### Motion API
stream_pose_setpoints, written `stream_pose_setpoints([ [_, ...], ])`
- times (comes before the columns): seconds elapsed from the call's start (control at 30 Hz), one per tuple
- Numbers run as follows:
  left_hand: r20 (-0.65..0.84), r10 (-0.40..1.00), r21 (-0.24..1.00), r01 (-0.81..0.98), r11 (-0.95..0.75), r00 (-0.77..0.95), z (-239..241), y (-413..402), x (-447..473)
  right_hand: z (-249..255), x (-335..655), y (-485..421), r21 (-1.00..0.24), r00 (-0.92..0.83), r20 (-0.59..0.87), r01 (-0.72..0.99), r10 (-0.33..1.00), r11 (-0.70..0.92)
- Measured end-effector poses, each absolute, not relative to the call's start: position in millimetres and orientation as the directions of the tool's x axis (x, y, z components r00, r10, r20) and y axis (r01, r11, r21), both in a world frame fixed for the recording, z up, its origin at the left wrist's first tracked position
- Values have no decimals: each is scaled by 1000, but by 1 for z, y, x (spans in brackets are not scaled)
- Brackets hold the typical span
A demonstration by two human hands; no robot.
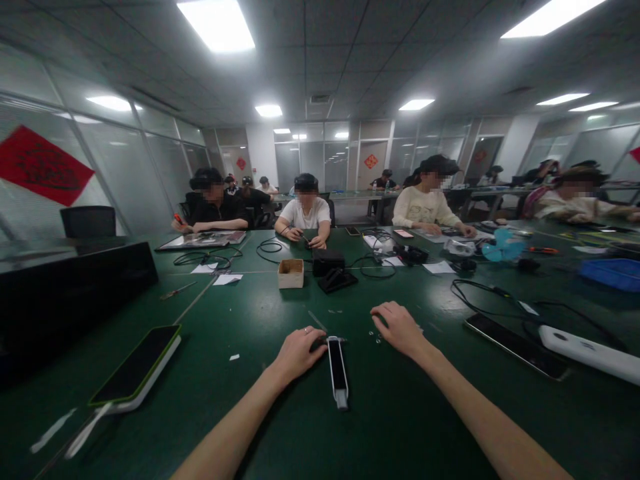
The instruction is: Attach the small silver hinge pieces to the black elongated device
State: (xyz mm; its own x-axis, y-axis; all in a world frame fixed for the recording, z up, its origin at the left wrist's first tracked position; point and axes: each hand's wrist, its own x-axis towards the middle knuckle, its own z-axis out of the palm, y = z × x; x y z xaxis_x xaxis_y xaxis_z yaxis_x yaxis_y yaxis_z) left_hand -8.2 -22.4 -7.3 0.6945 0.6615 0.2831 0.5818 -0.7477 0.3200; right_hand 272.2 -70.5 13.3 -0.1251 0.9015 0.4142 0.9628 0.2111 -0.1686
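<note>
A slim device with a white frame and a dark face (338,369) lies lengthwise before me, a pale plug-like end towards me. My left hand (299,355) rests low beside its far end, thumb and index finger curled at the upper left corner. Something thin and dark crosses behind that end; its kind is unclear. To the right my right hand (400,328) hovers or lies palm down, its fingers loosely spread and holding nothing. Under its fingertips are several tiny clear bits (378,339).
A phone with a green edge (137,363) lies on a white block at left. At right are a dark phone (515,345) and a white oblong device (590,353). Ahead stand a small open box (291,274) and black items (333,270). Several people sit across the green table (240,393).
</note>
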Motion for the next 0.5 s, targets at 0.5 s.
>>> stream_pose_setpoints([
  [0.5, 269, 675, 308, 602, -736, 687, -3, -25, -7, 6, 309, -69, -10, -7, 176, 1000, 984, 9],
])
